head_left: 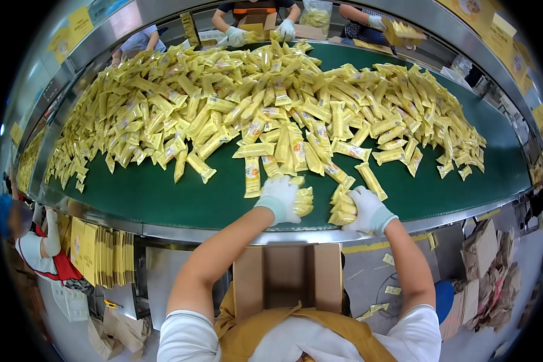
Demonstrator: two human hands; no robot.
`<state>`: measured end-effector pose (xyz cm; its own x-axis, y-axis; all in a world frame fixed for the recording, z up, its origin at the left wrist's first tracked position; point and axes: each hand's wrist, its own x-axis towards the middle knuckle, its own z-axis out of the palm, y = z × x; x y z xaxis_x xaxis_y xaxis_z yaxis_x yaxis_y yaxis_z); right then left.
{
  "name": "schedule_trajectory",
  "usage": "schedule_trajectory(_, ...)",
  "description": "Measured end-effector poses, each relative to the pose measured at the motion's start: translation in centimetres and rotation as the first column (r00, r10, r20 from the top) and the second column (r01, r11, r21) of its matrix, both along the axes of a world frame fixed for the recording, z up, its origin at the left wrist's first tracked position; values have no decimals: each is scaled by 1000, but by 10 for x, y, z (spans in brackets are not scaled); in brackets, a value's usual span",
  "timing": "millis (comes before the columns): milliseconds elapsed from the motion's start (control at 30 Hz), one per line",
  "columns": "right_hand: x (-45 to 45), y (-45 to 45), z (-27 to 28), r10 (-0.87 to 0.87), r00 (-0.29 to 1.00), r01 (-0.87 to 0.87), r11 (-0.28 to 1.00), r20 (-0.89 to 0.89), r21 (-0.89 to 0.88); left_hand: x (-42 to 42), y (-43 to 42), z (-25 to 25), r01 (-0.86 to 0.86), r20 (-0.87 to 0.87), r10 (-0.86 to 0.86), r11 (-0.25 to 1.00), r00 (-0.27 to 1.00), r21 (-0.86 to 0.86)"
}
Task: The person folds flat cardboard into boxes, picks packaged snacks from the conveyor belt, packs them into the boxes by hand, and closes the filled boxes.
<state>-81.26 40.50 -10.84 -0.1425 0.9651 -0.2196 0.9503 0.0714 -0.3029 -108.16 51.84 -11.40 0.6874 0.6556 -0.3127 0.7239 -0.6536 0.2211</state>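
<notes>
Both my hands wear white gloves and rest low over the green conveyor belt [223, 208], close to its metal edge. My left hand [279, 198] is closed around several yellow snack packets [304, 200], whose ends stick out to the right of the fingers. My right hand [368, 209] grips another bunch of yellow snack packets [342, 208], facing the first bunch with a gap of green belt between them. A single packet [371, 181] lies just above my right hand. Beyond spreads a large heap of the same packets [163, 114]. My fingertips are partly hidden.
An open cardboard box [289, 271] stands below the belt edge in front of me. Folded yellow cartons [102, 250] are stacked at left. Co-workers' gloved hands [286, 29] are across the belt. Brown paper [492, 271] lies heaped at right.
</notes>
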Motion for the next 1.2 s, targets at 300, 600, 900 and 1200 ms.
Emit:
schedule_trajectory(300, -63, 4, -24, 47, 998, -61, 940, 47, 337, -27, -19, 2, -100, -62, 109, 986, 992, 136)
schedule_trajectory(600, -59, -6, 9, -197, 960, 197, 980, -200, -20, -67, -21, -20, -222, 290, 181, 968, 940, 114)
schedule_trajectory(900, -185, -91, 98, 585, 767, -576, 809, 264, -119, -143, -76, 35, 190, 900, 417, 880, 129, -435)
schedule_trajectory(1200, -232, -103, -59, 661, 731, -679, 730, -167, -83, -108, -149, 45, 277, 793, -122, 959, 596, -61)
